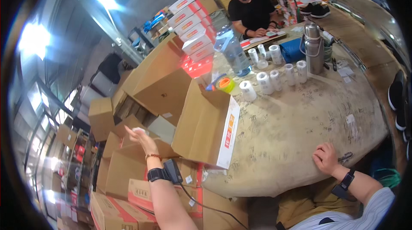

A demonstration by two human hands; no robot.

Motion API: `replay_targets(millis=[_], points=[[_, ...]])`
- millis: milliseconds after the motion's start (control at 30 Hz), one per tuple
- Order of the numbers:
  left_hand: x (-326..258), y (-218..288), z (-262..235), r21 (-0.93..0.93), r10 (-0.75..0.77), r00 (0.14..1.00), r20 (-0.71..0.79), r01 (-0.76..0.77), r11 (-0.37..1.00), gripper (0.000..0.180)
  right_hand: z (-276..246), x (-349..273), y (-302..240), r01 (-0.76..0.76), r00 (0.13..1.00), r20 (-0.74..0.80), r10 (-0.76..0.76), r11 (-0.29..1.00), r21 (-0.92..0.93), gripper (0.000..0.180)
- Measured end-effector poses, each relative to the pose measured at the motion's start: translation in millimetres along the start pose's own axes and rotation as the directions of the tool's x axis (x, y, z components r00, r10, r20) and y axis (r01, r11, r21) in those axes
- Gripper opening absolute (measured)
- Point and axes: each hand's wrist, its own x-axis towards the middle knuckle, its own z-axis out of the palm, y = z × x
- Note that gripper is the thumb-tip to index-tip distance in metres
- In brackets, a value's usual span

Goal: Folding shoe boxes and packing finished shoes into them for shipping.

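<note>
Your left hand (144, 141) is raised beyond the table's left side, over open brown cartons (124, 161). Its fingers look stretched out and partly spread; a pale patch shows by them, and you cannot tell from this view whether it is a small thing being held.

Your right hand (326, 158) rests on the near right part of the table (279, 144), fingers loosely curled. Nothing shows in its grasp, though the underside is hidden. It is probably placed there to steady you while the other arm reaches out. A small dark mark or object lies just beside it, too unclear to name.

The open carton (189, 129), brown inside with a white-and-red side, stands at the table's left edge, near your left forearm. That spot likely keeps it within reach and leaves the tabletop free for other things.

Farther back, white rolls (265, 83) stand on end, presumably so they don't roll off. Near them are a yellow roll of tape (231, 86), a large clear water bottle (234, 52) and a steel flask (314, 52). White-and-red boxes (195, 28) are stacked high at the far left, probably to save floor space. Across the table, a co-worker (253, 13) sits with both hands low before them.
</note>
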Motion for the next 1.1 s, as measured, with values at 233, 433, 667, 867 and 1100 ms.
replay_targets(millis=[233, 433, 667, 867, 1100], points=[[-18.1, -58.3, 19.8, 0.123, -0.445, 0.856, 0.263, 0.428, 0.896, 0.084, -5.2, -1.5, 3.9, 0.02, 1.0, -0.008, -0.021, 0.999, -0.043, 0.007], [-8.9, -31.3, 19.8, -0.198, -0.028, 0.992, -0.126, 0.003, 0.98, 0.07, 1.2, -4.0, 9.1, 0.043, 0.996, 0.085, -0.033, 0.992, -0.123, 0.008], [-192.9, 143.3, 43.2, -0.55, 0.457, 0.739, 0.495, -0.142, 0.823, 0.054, 0.5, 1.6, 13.4, -0.064, 0.997, 0.033, 0.063, 0.998, 0.016, 0.009], [-349.3, 133.4, 77.6, 0.012, 0.006, 0.541, 0.841, -0.03, 0.999, 0.057, 3.3, 31.9, 34.9, -0.254, 0.966, 0.035, 0.255, 0.921, 0.294, 0.025], [-358.9, 138.9, 88.0, 0.18, -0.004, 0.527, 0.85, -0.283, 0.942, 0.063, 26.0, 138.2, 118.4, -0.091, 0.99, -0.101, 0.097, 0.994, 0.057, 0.048]])
